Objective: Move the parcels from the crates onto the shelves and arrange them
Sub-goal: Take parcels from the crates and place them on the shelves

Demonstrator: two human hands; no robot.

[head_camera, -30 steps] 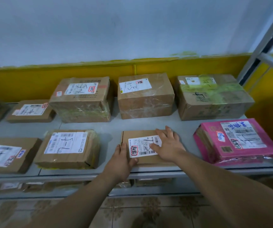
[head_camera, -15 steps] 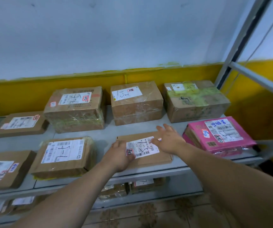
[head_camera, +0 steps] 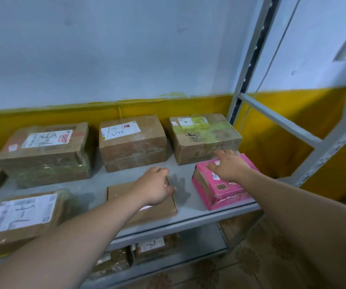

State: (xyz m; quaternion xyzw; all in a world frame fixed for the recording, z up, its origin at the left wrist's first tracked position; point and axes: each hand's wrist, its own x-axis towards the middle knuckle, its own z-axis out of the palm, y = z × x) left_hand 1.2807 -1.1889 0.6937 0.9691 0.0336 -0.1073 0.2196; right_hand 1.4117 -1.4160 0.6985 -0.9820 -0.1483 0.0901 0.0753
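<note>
The left hand (head_camera: 156, 185) rests on top of the flat brown parcel (head_camera: 163, 211). Its grip is loose, with the fingers lying almost straight and holding nothing. That parcel lies flat on the grey shelf (head_camera: 188, 205), right under this grip and near the front edge. The right hand (head_camera: 228, 165) is spread wide over the pink parcel (head_camera: 220, 190), its grip not closed round anything, and it is hard to tell if it touches the top. The pink parcel sits on the shelf just under that grip. Behind both grips a row of brown boxes (head_camera: 132, 142) stands by the yellow wall (head_camera: 42, 119). To the left of the left grip lies a parcel with a white label (head_camera: 22, 213)
</note>
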